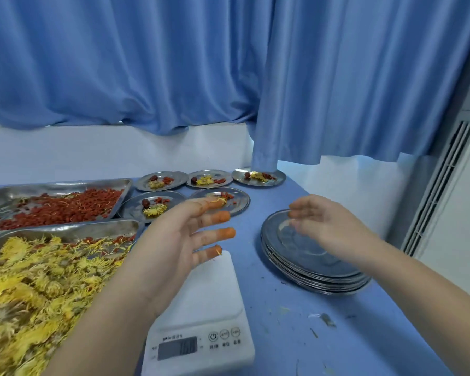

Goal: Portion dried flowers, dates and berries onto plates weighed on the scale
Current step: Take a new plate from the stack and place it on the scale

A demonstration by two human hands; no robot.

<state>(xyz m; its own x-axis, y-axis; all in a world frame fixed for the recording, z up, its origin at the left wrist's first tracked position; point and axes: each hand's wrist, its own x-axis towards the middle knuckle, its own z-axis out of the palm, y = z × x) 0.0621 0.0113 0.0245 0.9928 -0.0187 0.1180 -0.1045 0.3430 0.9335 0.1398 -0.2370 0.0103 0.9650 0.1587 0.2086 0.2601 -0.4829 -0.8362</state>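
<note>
The left hand (pixel 174 240) hovers above the far end of the white scale (pixel 215 294), palm turned inward. Its fingers (pixel 223 233) are spread straight and hold nothing, and their tips are stained orange. The left forearm runs in from the lower edge and hides part of the scale's platform.

The right hand (pixel 329 226) reaches across the stack of empty metal plates (pixel 323 278), its fingers loosely bent with the tips at the top plate's far rim. Motion blur makes it impossible to tell whether they pinch the rim or only touch it.

No plate is on the scale, and its display is too blurred to read. Five filled plates (pixel 162 181) sit at the far side of the blue tabletop (pixel 296 335), one partly behind the left fingertips. The tray of red berries (pixel 65 207) and the tray of yellow dried flowers (pixel 38 280) lie to the left, both cut off by the frame edge.
</note>
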